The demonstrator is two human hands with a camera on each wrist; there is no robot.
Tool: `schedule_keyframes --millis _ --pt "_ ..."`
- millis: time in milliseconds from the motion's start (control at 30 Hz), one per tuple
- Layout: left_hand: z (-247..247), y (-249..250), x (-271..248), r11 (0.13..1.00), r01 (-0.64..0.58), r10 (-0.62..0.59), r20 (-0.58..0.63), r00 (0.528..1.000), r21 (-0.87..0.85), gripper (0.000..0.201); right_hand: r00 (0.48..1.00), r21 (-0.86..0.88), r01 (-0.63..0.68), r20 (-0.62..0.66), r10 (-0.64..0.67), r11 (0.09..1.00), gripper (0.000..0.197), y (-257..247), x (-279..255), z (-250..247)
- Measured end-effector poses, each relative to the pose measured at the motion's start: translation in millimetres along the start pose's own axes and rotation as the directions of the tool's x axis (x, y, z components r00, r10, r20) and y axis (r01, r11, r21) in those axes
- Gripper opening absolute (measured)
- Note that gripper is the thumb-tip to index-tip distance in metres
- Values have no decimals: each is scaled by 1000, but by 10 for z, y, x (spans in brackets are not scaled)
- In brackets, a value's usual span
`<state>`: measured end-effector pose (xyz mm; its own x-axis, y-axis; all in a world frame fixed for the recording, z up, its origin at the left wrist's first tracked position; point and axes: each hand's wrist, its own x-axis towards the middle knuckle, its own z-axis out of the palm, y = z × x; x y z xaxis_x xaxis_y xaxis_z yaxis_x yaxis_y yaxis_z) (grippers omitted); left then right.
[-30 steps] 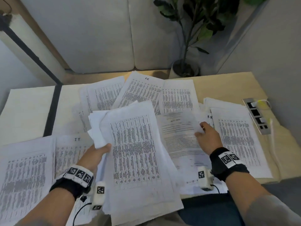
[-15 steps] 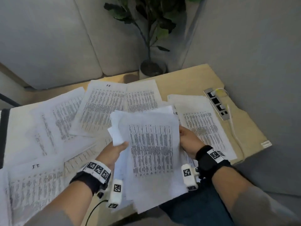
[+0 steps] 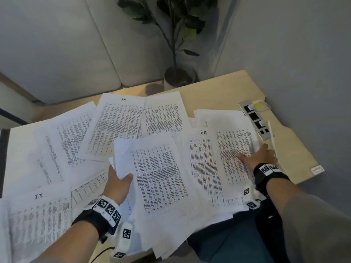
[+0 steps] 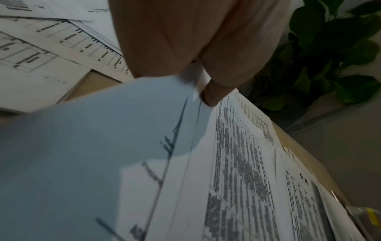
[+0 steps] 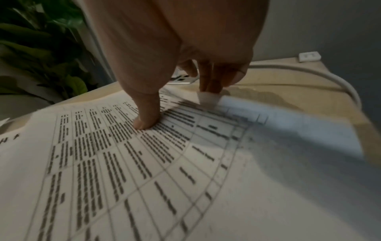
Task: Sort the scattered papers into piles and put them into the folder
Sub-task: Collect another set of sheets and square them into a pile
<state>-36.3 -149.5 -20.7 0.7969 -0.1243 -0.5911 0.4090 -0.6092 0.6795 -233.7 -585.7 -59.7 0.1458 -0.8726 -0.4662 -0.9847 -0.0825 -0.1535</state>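
white papers (image 3: 121, 120) lie loose beyond both hands; left hand (image 3: 117, 182) clamps a stack (image 3: 159, 173), right hand (image 3: 263, 156) pinches the hr pile's (image 3: 233, 149) sheet edge. no folder visible.
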Motion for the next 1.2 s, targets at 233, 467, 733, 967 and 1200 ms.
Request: schedule_keyframes --millis 233,467,733,967,1200 --pt "-167 -180 111 942 275 -273 39 961 -192 58 986 314 109 85 -142 943 56 -18 -131 -167" --pt "-558 -352 64 964 244 -251 -58 966 -105 53 955 411 288 -55 -292 865 33 170 -549 -517" --pt "-574 -563 36 782 391 -301 -255 919 485 60 950 339 162 200 -239 927 35 163 -520 -361" --pt "-425 -545 7 858 269 -189 -218 958 438 25 915 36 393 -113 -388 919 38 -230 -544 -807" --pt "-593 -187 241 768 -66 151 -79 985 637 53 802 -28 559 -238 -548 829 20 -666 -981 -1754"
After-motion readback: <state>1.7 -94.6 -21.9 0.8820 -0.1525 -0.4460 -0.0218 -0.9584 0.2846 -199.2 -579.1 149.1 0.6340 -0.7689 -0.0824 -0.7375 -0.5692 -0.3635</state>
